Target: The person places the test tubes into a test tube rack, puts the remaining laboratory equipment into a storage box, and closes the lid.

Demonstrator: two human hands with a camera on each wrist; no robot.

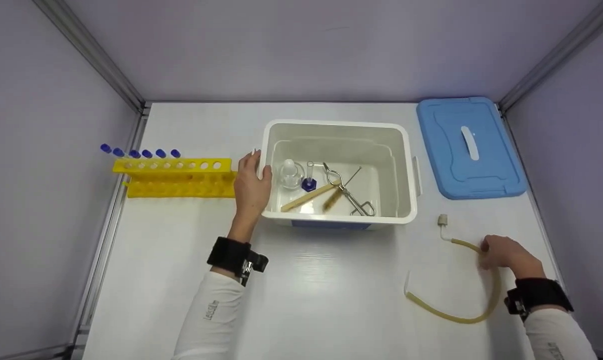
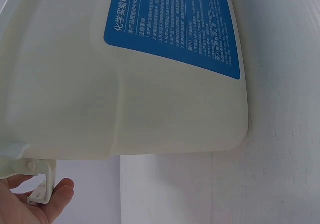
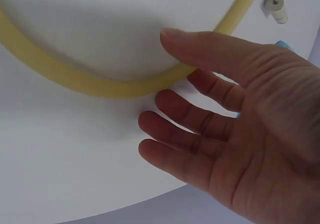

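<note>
A white plastic box (image 1: pixel 406 200) stands mid-table, lidless. My left hand (image 1: pixel 251 189) is at its left side, and in the left wrist view its fingers curl around the box's side clip (image 2: pixel 49 181). To the right, a yellowish rubber tube (image 1: pixel 446 316) lies in a curve, with a grey stopper (image 1: pixel 442 220) on a bent glass piece at one end and a glass tube (image 1: pixel 407 282) at the other. My right hand (image 3: pixel 240 119) is spread loosely by the tube, thumb passing over it and fingers apart, not closed around it.
Inside the box lie a glass lamp (image 1: pixel 290 176), a small blue-based cylinder (image 1: pixel 309 184), a wooden holder (image 1: pixel 306 199), a brush (image 1: pixel 333 200) and metal tongs (image 1: pixel 349 196). A yellow rack (image 1: pixel 181 187) with blue-capped tubes stands left; a blue lid (image 1: pixel 446 150) lies right.
</note>
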